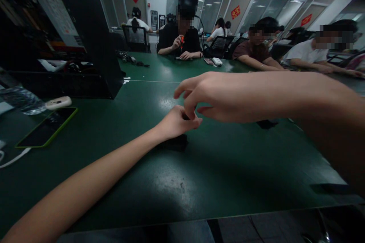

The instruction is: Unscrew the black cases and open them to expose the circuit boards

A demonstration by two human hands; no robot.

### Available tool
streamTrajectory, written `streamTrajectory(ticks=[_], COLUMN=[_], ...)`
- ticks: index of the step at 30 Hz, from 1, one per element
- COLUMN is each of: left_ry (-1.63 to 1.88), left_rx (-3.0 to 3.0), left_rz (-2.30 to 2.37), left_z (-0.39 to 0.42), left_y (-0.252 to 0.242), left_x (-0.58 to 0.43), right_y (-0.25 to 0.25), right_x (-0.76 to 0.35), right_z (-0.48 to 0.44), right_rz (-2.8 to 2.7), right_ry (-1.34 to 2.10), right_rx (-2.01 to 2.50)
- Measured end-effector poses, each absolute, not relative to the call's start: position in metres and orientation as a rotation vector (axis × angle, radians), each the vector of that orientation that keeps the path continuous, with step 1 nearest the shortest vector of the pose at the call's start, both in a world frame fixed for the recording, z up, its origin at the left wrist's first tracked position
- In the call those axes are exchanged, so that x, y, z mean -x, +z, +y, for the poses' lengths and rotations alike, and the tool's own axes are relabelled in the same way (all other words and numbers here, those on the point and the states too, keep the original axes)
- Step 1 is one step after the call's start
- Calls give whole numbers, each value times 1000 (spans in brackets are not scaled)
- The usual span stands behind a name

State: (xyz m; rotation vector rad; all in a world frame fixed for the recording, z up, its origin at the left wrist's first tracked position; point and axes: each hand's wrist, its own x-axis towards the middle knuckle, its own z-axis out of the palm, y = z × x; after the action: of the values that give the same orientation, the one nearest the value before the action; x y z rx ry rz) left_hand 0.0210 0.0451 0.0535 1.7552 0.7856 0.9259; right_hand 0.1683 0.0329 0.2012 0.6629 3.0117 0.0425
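Note:
My left hand (178, 122) rests low over the green table (137, 117), its fingers curled round a small dark thing that is mostly hidden. Just above and to its right hovers my right hand (209, 93), with its fingers bent and apart and nothing visible between them. The right fingertips overlap the left thumb and forefinger in the view, and whether they touch is unclear. A black object (178, 143) lies on the table under my left wrist. Further right, a small dark piece (267, 123) sits partly below my right forearm.
An open computer case (94, 38) stands at the left. Near it lie a green-edged phone (48, 127), a pale oval device (58, 102) and a clear plastic bottle (24, 98). Black cables (131, 59) lie further back. Across the table a person (168, 40) holds an orange-handled tool (182, 40).

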Motion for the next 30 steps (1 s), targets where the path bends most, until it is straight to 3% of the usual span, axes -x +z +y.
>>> streamTrajectory(ticks=[2, 7, 13, 19, 24, 30], left_ry=[917, 920, 906, 901, 937, 721], left_rx=[-1768, -1745, -1747, -1766, -1850, -2287], left_rz=[793, 780, 800, 782, 793, 831], left_z=[46, 45, 47, 47, 42, 34], left_y=[55, 55, 54, 53, 53, 36], left_x=[-19, -19, -19, -20, -11, 45], right_y=[201, 194, 194, 188, 186, 176], right_x=[-170, -165, -174, -163, -166, -174], right_z=[33, 35, 34, 34, 28, 31], right_rz=[3078, 2946, 3112, 2962, 2961, 3116], right_ry=[55, 187, -77, 186, -53, -195], right_rx=[-589, -1023, -558, -1081, -895, -778])
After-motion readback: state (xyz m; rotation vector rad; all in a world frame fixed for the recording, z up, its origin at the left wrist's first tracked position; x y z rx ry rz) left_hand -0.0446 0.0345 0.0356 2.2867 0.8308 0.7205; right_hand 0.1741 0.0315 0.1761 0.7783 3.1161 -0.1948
